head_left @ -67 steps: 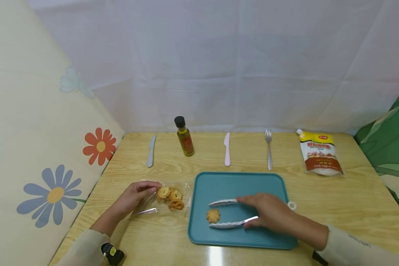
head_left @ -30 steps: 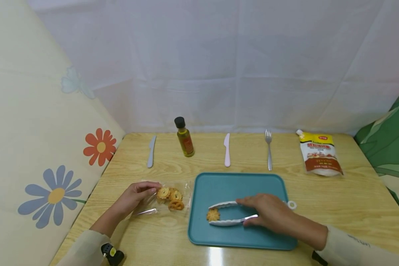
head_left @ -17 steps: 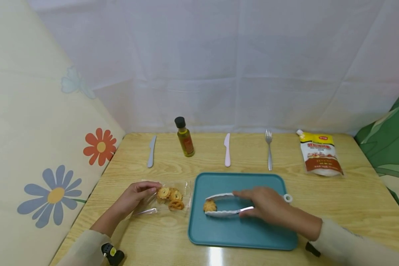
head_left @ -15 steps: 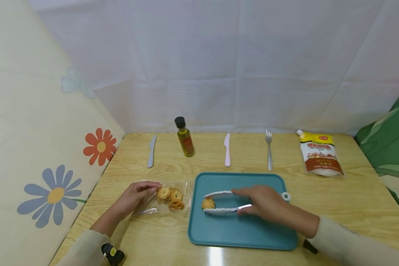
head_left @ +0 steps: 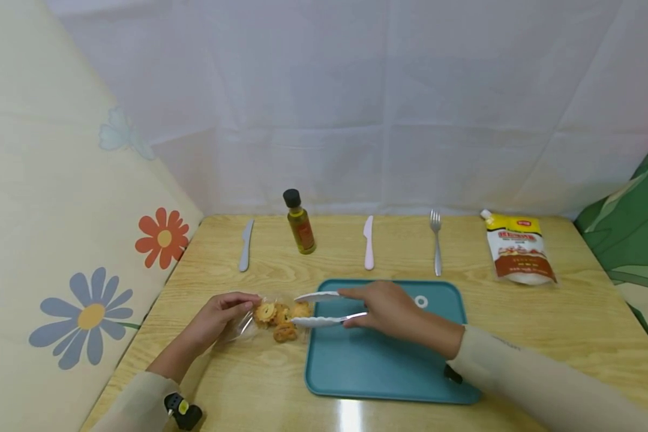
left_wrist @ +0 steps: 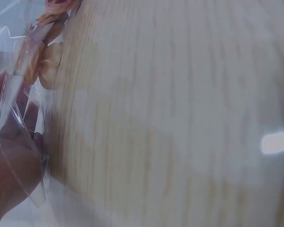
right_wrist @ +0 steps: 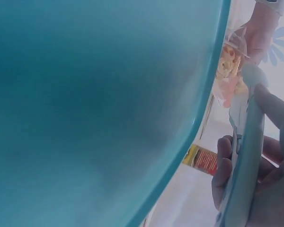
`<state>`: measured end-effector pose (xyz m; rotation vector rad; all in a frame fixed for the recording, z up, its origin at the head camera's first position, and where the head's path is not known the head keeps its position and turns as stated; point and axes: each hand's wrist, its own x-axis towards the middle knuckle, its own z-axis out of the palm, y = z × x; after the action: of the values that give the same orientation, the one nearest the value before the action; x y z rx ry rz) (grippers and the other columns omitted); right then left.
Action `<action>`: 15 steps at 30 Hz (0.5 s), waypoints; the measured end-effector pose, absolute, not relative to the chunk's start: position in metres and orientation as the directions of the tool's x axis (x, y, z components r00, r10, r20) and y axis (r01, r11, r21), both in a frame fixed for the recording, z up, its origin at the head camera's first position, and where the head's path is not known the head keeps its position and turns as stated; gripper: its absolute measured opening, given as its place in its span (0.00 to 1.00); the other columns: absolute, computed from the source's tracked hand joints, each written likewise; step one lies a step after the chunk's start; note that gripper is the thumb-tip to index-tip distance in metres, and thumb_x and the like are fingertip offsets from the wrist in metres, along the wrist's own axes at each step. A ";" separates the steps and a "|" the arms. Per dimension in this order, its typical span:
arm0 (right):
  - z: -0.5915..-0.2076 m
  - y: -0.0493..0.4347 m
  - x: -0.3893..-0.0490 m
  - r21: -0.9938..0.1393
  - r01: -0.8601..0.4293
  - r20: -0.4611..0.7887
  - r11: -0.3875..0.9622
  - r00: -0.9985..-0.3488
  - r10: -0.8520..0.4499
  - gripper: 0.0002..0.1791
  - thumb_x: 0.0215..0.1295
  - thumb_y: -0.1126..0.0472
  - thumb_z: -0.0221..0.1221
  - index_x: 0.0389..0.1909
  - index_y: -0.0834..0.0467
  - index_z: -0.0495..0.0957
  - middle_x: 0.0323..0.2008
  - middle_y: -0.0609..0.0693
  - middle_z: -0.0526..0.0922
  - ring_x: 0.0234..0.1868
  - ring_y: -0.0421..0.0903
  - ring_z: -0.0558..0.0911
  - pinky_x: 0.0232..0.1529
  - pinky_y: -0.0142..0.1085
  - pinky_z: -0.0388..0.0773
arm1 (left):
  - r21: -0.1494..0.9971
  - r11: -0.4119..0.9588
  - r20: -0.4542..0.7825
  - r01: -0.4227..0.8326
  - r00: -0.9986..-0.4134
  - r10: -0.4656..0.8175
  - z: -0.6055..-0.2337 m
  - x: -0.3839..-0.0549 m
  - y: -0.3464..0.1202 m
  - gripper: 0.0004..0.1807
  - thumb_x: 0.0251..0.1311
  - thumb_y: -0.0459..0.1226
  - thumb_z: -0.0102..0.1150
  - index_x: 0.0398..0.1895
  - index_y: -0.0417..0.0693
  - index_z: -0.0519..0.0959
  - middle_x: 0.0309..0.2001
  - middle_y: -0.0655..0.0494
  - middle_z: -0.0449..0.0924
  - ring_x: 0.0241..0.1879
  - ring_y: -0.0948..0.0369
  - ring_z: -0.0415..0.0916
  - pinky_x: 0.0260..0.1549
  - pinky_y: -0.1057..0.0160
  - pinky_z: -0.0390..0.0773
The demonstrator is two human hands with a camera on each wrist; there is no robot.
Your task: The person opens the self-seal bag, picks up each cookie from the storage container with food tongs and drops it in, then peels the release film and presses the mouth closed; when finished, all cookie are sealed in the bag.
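The biscuit sits between the tongs' tips, left of your right grip, which pinches the tongs. Your left grip pinches the clear bag, beside the biscuit. Beyond your right grip, the pouch's lettering is illegible.

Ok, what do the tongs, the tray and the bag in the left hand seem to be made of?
Tongs: whitish, dull, scalloped tips, probably plastic or silicone; the bright glint behind them suggests metal arms.
Tray: smooth, even teal with a soft sheen, likely plastic.
Bag: thin, clear plastic film, by its shiny creases and the cookies showing through.
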<state>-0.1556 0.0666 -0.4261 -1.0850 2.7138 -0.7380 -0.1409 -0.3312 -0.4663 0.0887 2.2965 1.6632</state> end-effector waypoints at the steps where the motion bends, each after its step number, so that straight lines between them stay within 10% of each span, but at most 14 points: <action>1: -0.426 0.062 -0.158 -0.494 -0.613 0.063 0.617 -0.733 -0.678 0.35 0.63 0.41 0.70 0.70 0.48 0.77 0.52 0.48 0.89 0.39 0.44 0.87 0.34 0.38 0.79 | 0.938 0.322 -0.206 -0.126 -0.952 0.227 -0.466 -0.141 -0.331 0.20 0.78 0.38 0.54 0.61 0.30 0.79 0.62 0.43 0.80 0.55 0.72 0.79 0.54 0.74 0.76; 8: -0.429 0.035 -0.167 -0.543 -0.571 0.031 0.616 -0.747 -0.664 0.36 0.62 0.41 0.70 0.70 0.47 0.76 0.16 0.41 0.75 0.16 0.37 0.62 0.20 0.32 0.59 | 0.946 0.301 -0.189 -0.121 -0.960 0.207 -0.465 -0.140 -0.331 0.19 0.77 0.38 0.55 0.59 0.30 0.80 0.56 0.54 0.86 0.54 0.71 0.79 0.52 0.74 0.76; 15: -0.430 0.019 -0.166 -0.557 -0.580 0.043 0.595 -0.735 -0.677 0.36 0.63 0.41 0.70 0.70 0.48 0.76 0.23 0.47 0.83 0.17 0.37 0.63 0.21 0.32 0.59 | 0.947 0.297 -0.186 -0.123 -0.963 0.195 -0.464 -0.139 -0.331 0.19 0.77 0.38 0.54 0.59 0.29 0.80 0.55 0.54 0.86 0.54 0.70 0.78 0.52 0.72 0.77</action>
<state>-0.1659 0.0189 -0.4297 -1.0531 2.6481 -0.8305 -0.1390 -0.3308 -0.4637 0.0656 2.3021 1.7177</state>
